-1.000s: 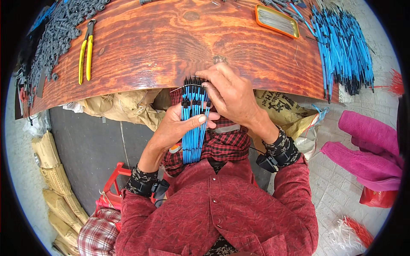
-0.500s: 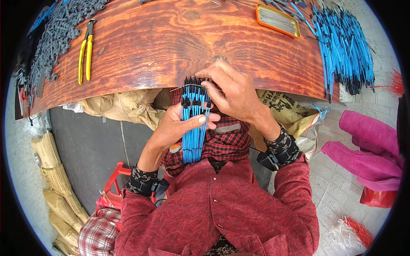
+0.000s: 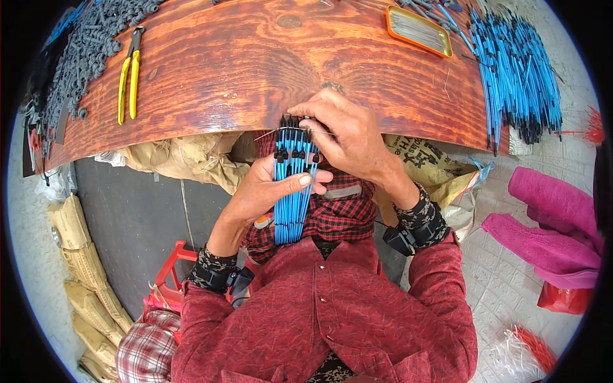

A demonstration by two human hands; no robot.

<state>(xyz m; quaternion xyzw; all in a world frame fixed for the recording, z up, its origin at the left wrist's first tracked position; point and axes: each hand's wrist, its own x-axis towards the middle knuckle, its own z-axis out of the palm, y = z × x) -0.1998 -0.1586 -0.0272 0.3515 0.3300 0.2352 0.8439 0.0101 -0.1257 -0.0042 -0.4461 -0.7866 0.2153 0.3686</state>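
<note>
A bundle of thin blue rods with black ends [image 3: 288, 214] stands upright over my lap, a dark tie around its lower part. My left hand [image 3: 268, 186] is wrapped round it, thumb across the front. Across the black tips runs a thin metal wire [image 3: 265, 135], its ends sticking out on both sides. My right hand [image 3: 353, 135] is closed at the tips' right side, thumb and forefinger pinching at the wire; the exact grip is partly hidden by the fingers.
The wooden table [image 3: 223, 70] holds yellow-handled pliers [image 3: 133, 80], a heap of grey plastic parts [image 3: 89, 54], an orange-rimmed tin of thin wires [image 3: 418, 30] and a pile of blue rods [image 3: 517, 76]. A magenta cloth [image 3: 543, 223] lies right; a red stool [image 3: 174, 274] stands left.
Both hands and the bundle shift very slightly to the right in the picture. The black tips sit a little closer together, and my right fingers stay at the wire.
</note>
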